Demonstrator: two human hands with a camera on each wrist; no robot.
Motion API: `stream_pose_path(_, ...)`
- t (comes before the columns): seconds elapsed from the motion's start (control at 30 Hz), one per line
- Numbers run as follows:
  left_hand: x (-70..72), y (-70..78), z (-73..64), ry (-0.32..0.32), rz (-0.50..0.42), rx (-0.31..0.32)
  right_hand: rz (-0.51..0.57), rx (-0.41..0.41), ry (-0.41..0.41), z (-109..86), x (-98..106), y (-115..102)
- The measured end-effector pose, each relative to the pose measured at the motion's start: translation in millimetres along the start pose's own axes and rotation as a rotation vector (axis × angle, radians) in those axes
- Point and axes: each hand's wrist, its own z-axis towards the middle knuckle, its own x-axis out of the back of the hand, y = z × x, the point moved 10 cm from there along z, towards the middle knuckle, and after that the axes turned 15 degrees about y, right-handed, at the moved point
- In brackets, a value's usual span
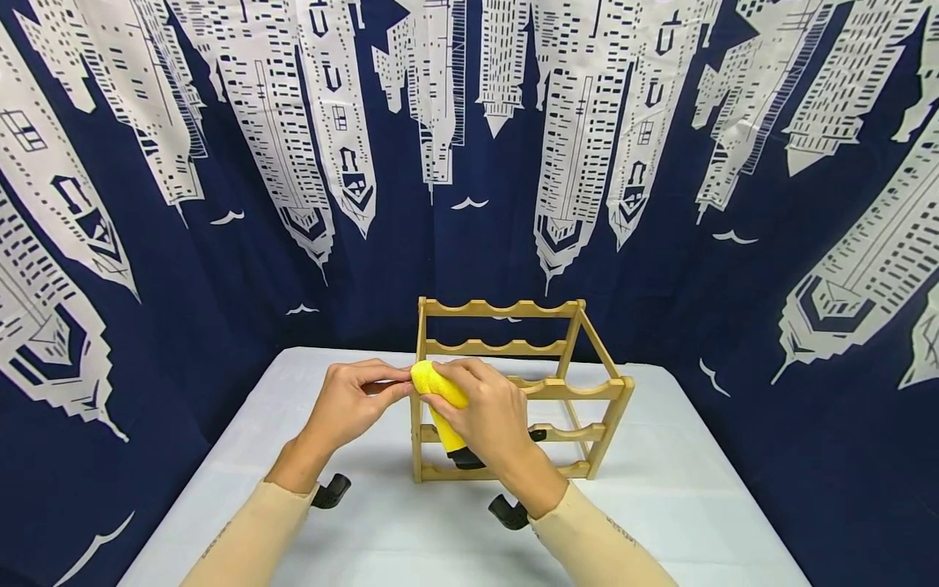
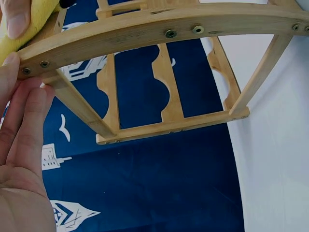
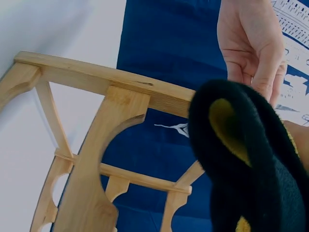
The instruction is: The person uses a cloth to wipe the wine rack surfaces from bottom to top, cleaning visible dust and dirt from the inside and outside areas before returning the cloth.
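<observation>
A wooden rack (image 1: 616, 390) with scalloped crossbars stands on the table. My right hand (image 1: 490, 408) grips a folded cloth (image 1: 449, 424), yellow on one side and dark on the other, against the rack's near left top corner. In the right wrist view the dark side of the cloth (image 3: 260, 159) hangs in loose folds and covers that corner. My left hand (image 1: 350, 408) pinches the end of the corner post; in the left wrist view its thumb lies on one side and its fingers (image 2: 30, 116) on the other.
A white-covered table (image 1: 675, 505) carries the rack. Behind and around it hangs a dark blue curtain (image 1: 242, 302) printed with white buildings and birds. A black wrist mount (image 1: 332, 492) sits under the left wrist and another black mount (image 1: 508, 512) under the right.
</observation>
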Motion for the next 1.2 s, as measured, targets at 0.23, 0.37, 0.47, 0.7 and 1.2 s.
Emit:
stream_pose_path(0.23,-0.4,-1.9,-0.4,0.005,-0.023,0.021,-0.146,0.108,0.001,0.5,0,-9)
stream_pose_path(0.37,-1.0,-1.3,0.2,-0.001,-0.034,0.021,-0.215,0.178,0.021,-0.8,5,-12)
stream_pose_path(0.47,-0.8,-0.8,0.6,0.002,-0.042,0.022,-0.233,0.209,0.040,-3.6,9,-10)
stream_pose_path(0.7,-1.2,0.3,0.0,0.006,-0.036,0.003,-0.218,0.229,0.091,-9.2,18,-3)
stream_pose_path(1.2,-1.9,3.9,0.3,-0.005,-0.013,-0.008,-0.158,0.182,0.116,-9.8,31,8)
